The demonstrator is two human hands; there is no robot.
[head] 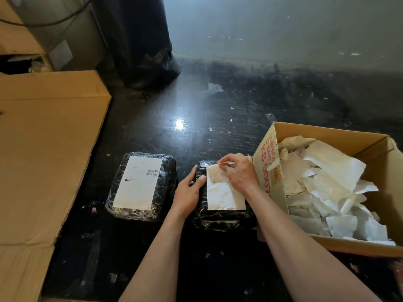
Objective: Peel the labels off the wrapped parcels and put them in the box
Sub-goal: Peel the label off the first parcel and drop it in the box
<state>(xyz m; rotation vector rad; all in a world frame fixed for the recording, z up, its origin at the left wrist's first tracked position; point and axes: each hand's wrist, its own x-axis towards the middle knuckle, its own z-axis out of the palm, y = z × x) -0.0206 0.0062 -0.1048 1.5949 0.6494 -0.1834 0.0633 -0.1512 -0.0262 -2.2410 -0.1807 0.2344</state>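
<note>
Two bare forearms are reaching forward from the bottom edge over a dark, scuffed floor (196, 101); the left hand (189, 188) is bracing the left side of a parcel (220, 219), fingers curled against its wrapping and thumb lying on top; the right hand (238, 171) is pinching the far edge of that parcel's label (224, 194) between thumb and fingertips. That label is showing as a white, creased rectangle with faint print near its far end, lying flat along most of its length on the black, glossy plastic wrap; whether the pinched edge is lifting clear cannot be told. A second parcel (141, 186) is sitting just to the left, wrapped in the same shiny black film; its label (137, 182) is lying flat and whole, carrying a barcode and small printed lines. An open cardboard box (270, 171) with red lettering on its side is standing immediately right of the held parcel, touching or nearly touching it; crumpled white and cream label scraps (327, 188) are piling up inside. Flattened cardboard (43, 149) is covering the floor on the left; a black plastic bag (141, 44) is standing at the back.
</note>
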